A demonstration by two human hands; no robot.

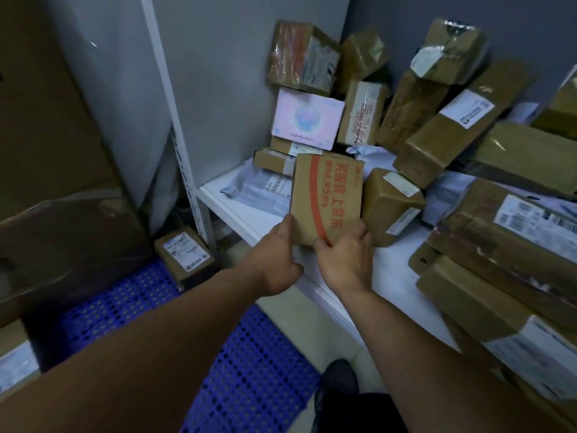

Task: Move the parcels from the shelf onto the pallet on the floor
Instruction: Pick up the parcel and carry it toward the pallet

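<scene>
Carton (326,195), one, in the pinch of two hands (left hand (274,264), right hand (343,260)).

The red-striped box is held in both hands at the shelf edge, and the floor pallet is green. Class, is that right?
No: the head view shows a blue pallet, not green. The left hand and right hand hold the red-striped box at the shelf edge.

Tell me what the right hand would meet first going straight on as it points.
The right hand grips the red-printed box; beyond it, probably the stacked parcels behind, depth unclear.
</scene>
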